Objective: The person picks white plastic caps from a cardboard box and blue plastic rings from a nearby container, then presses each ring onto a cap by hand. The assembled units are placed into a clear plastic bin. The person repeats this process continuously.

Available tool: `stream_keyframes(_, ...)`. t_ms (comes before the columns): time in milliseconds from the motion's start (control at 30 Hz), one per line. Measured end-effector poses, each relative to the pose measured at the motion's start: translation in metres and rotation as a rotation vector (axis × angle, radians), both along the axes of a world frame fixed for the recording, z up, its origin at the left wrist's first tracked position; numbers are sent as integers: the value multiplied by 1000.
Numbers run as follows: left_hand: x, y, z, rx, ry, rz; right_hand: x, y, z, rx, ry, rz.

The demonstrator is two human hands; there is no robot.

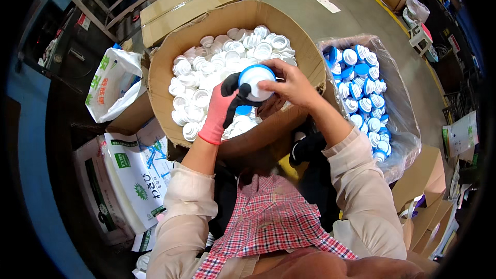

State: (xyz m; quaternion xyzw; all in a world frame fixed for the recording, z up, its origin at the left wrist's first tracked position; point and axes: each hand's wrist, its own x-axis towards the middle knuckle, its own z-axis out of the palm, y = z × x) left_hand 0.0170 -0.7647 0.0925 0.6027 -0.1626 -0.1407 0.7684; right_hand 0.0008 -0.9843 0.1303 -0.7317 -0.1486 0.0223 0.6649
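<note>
Blue-rimmed white plastic cap (254, 80): Held up by both hands over the near half of the open brown cardboard carton (305, 46); counted just one in hand.
Cap's handling: Judged very light, stiff and hard to break; looked smooth enough to slide a little under bare skin, probably less under a gloved fingertip.
Best hold on the cap: Judged to lie on opposite sides of the blue rim, with a thumb steadying the white face; seemed less sure on the smooth middle alone.
Left hand (223, 104): Gloved in pink with black fingers; partly curled, with thumb and forefinger set against the cap's left and lower-left edge. Could not tell the pressure, nor the lie of the remaining fingers.
Right hand (294, 83): Bare; bent into a narrow pinch, with thumb across the white face and fingers at the rim's upper right.
Loose white plastic pieces (227, 51): Heaped inside the carton; estimated at many dozens, overlapping too much for an exact count.
Blue-and-white capped pieces (365, 104): Piled in the plastic-lined box (406, 119) at the right; estimated in dozens, partly hidden.
Other containers: Counted one closed cardboard box (196, 6) beyond the carton and one white plastic bag (111, 92) to its left.
Plaid apron (274, 214): Counted one, worn below the hands.
</note>
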Motion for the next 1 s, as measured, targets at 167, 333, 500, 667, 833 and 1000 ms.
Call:
stream_keyframes(167, -1, -8, 12, 50, 26, -83, -1, -24, 1, 46, 256, 4)
stream_keyframes(333, -10, -30, 11, -46, 136, -133, 4, -31, -29, -4, 19, -150)
stream_keyframes(500, -5, -32, -2, -71, 105, -237, -26, -80, -30, -49, -121, -391)
stream_keyframes(667, 3, -22, 14, 78, 136, -3, -84, -294, -102, -163, -13, -1143)
stream_keyframes(833, 2, -23, 12, 191, 130, -34, -170, -407, -196, -203, 627, -1473)
stream_keyframes(1000, 5, -24, 9, 204, 141, -39, -192, -436, -257, -481, 763, -1616)
